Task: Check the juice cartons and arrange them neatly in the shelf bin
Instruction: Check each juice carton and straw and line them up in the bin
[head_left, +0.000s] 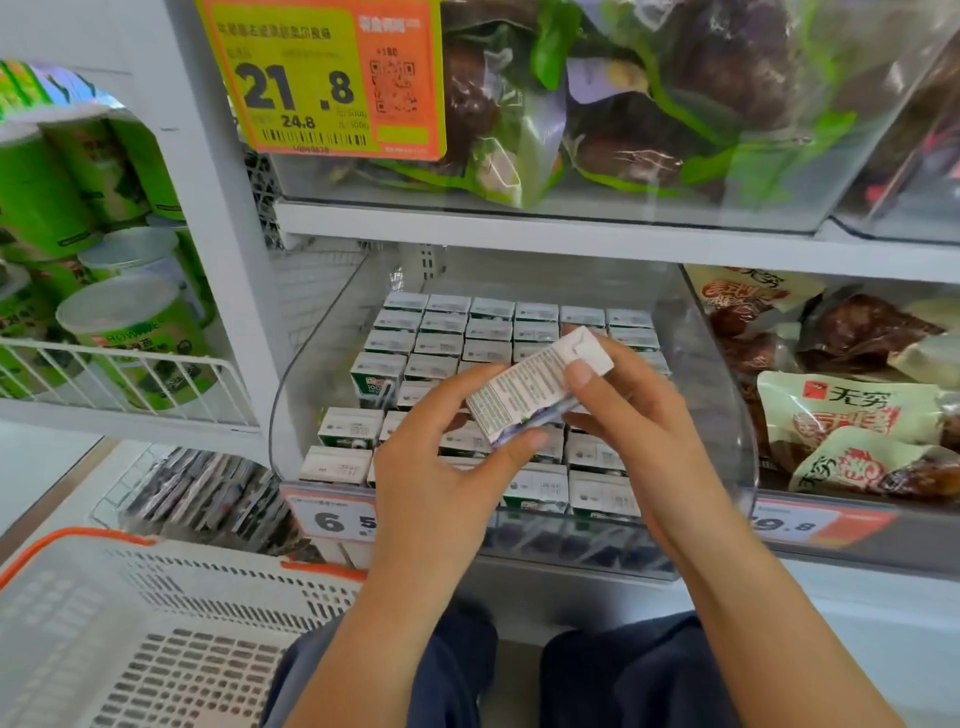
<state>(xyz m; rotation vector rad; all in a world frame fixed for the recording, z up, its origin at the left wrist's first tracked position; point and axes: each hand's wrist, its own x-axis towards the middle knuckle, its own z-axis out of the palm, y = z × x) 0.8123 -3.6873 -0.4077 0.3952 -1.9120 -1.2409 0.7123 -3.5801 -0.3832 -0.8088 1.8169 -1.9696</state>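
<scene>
- Both hands pinch one juice carton (535, 387) above the clear shelf bin (727, 395), tilted so its printed panel faces up, apparently for checking.
- The left hand (441, 467) clamps the near end; the right hand (623, 400) clamps the far end.
- Upright rows of cartons (467, 332) fill the bin.
- A white shop shelf (519, 234) hangs overhead; a basket (156, 623) sits near left.

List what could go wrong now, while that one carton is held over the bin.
1. The carton is only pinched between the left hand and right hand, tilted; it could slip and knock the standing cartons askew.
2. Both hands hide the middle rows, so a gap or leaning carton there may be missed.
3. The clear bin front wall is low; front cartons might tip out.
</scene>
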